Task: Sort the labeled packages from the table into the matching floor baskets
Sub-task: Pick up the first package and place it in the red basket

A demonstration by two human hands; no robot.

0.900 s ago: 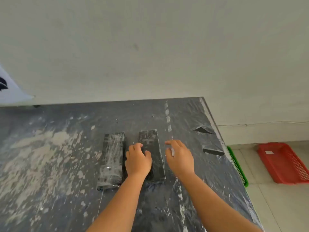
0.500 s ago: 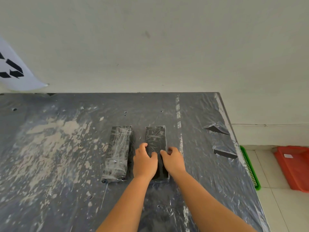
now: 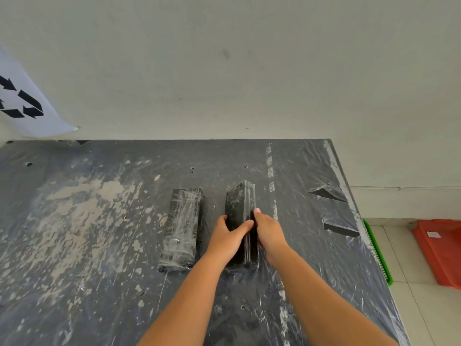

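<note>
Held package [image 3: 240, 216]: tipped on edge mid-table, clamped between left hand [image 3: 225, 237] and right hand [image 3: 269, 232]; label unreadable.
Second package [image 3: 182, 228]: flat, just left.
Baskets: green basket [image 3: 378, 253] and red basket [image 3: 441, 250] cut off, right floor.

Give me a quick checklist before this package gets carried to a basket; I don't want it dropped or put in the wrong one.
1. Both hands on the package: ok, left hand and right hand clamp its sides.
2. Package tipped up on its long edge: ok.
3. Label readable: cannot tell.
4. Second package clear of the hands: ok, lying flat.
5. Red basket and green basket on the floor at right: ok.
6. Matching basket: cannot tell.
</note>
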